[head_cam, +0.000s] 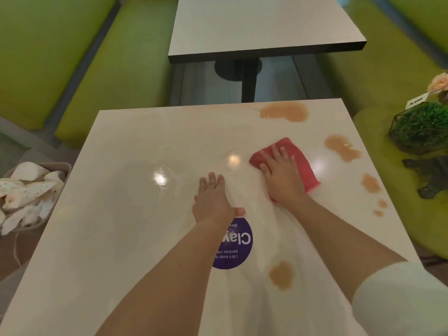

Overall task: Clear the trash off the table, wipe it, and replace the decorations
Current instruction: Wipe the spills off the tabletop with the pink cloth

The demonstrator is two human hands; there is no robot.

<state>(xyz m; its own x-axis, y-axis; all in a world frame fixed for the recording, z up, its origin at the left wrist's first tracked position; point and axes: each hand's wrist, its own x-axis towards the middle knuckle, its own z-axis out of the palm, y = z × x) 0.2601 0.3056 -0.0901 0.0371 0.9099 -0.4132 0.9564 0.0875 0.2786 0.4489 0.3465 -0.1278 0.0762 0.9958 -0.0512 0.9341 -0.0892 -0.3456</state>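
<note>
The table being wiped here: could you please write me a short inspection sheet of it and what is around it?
Surface: table pale and glossy, with brown spills along the far and right edges and one near the purple sticker.
Job's things: red cloth lies flat on the table; plant decoration, flower and dark figurine sit on the green seat to the right.
Clutter: bin of crumpled paper at the left.
Hands: right hand presses the cloth; left hand flat on the table.
Cables: nothing seen.
Surroundings: second table beyond, green benches.
</note>
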